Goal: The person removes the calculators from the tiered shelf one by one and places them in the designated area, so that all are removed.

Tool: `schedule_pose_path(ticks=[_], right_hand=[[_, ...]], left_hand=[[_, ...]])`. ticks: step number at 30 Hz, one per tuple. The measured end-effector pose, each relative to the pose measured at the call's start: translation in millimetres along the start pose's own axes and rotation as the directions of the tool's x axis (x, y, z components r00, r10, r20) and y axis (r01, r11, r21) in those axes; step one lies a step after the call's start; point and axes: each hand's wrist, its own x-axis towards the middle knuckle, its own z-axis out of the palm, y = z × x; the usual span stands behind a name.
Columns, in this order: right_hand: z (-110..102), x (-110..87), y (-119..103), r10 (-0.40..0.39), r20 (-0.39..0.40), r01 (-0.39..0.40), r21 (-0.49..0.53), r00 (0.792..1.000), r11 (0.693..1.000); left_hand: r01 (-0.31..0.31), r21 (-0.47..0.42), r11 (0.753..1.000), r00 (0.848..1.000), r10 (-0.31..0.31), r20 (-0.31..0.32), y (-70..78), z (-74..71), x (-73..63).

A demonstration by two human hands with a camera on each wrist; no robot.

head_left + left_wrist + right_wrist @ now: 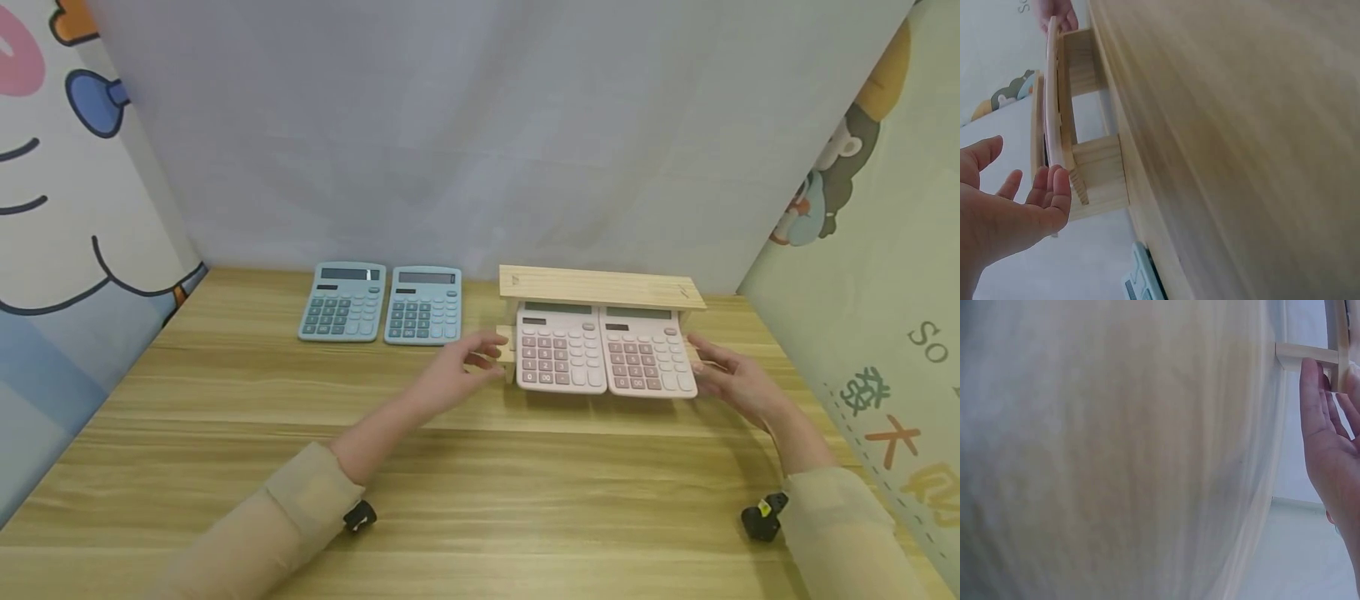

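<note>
Two pale pink calculators (562,354) lie side by side on a low wooden stand (600,287), whose upper board covers their top edges. At the stand's left end is my left hand (468,362), its fingers loosely bent. In the left wrist view those fingertips (1057,181) meet the board's edge, while the thumb stays apart from it. On the opposite end my right hand (731,383) holds the lower board's end (1339,384), with fingers on one side and thumb on the other. The fingertips there are partly hidden.
Two blue calculators (342,304) lie flat on the wooden table (450,508), left of the stand. A pale grey curtain (450,125) hangs behind. Patterned panels (862,317) close off both sides. Small black devices (763,518) sit at both wrists.
</note>
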Motion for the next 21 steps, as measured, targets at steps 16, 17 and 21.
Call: schedule_pose_path(ticks=[16, 17, 21], right_hand=[[1, -4.3, -4, 0.005, -0.009, -0.006, -0.006, 1.000, 1.000], [1, -4.3, -4, 0.004, -0.009, -0.004, -0.004, 1.000, 1.000], [2, -3.7, -3, 0.002, -0.008, -0.002, 0.001, 1.000, 1.000]], left_hand=[[0.031, -0.080, 0.996, 0.997, -0.026, 0.066, -4.8, 24.1, 12.4], [0.033, -0.089, 0.995, 0.997, -0.028, 0.065, -5.0, 25.6, 12.8], [0.053, -0.133, 0.990, 0.997, -0.045, 0.061, -4.1, 31.8, 13.5]])
